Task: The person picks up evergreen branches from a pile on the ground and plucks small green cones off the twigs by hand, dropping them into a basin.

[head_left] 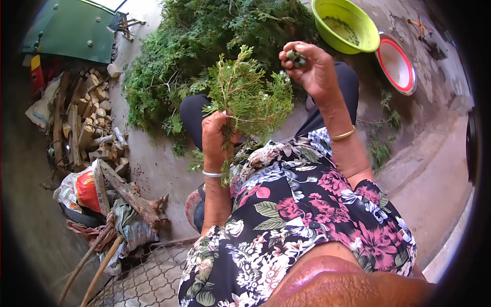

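My left hand is closed around the stem of a leafy conifer sprig, which stands up in front of my knees with small pale cones among its leaves. Raised to the right of the sprig, my right hand has its fingers curled around several small grey-green cones. The right hand is apart from the sprig. Beyond my knees lies a big heap of cut conifer branches.
A lime-green basin with small dark bits inside stands at the far right, beside a red-rimmed white basin. Loose sprigs lie on the floor to my right. Stacked firewood, sacks and a log are on the left.
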`<state>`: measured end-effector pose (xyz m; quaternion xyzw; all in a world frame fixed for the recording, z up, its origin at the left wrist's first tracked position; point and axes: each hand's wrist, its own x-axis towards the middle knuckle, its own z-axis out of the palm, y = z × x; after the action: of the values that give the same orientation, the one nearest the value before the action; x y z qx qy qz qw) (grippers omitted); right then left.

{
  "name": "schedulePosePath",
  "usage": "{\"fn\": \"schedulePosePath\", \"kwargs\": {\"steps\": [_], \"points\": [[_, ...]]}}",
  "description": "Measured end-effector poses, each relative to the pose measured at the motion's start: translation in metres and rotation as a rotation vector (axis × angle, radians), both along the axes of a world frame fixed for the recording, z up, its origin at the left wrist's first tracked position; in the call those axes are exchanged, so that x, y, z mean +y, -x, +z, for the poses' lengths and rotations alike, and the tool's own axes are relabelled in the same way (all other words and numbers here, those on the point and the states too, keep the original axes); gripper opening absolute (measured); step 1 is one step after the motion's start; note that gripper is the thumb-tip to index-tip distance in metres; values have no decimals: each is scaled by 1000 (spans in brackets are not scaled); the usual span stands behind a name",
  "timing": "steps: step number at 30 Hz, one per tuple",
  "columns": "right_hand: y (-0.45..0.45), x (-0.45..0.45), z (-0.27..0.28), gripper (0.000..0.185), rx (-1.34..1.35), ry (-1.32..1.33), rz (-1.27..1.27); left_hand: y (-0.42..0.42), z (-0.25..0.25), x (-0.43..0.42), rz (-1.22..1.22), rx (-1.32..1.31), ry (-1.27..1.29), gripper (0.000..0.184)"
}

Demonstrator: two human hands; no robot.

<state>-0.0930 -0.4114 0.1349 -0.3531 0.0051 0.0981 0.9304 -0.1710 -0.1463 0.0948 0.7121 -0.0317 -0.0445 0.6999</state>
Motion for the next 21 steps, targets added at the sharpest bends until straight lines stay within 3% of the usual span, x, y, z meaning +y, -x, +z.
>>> {"fn": "schedulePosePath", "kwargs": {"steps": [1,4,8,11,14,16,17,21], "points": [[1,6,-4,19,60,2,5,0,1,0,-28,168,241,8],[8,19,-3,21,128,134,17,-4,-17,9,-11,-154,-204,9],[14,29,6,15,183,170,143,-5,-9,3,-59,-627,-399,7],[11,30,-1,21,128,156,234,5,13,-13,-32,-420,-241,13],[9,40,4,32,-22,109,226,6,22,-17,0,-296,-350,22],[6,38,0,35,-2,25,233,3,23,-20,7,71,167,22],[5,37,-1,38,16,-60,241,3,20,-19,6,73,168,22],[7,36,-2,38,50,129,134,3,14,-17,-1,-60,-21,21]]}}
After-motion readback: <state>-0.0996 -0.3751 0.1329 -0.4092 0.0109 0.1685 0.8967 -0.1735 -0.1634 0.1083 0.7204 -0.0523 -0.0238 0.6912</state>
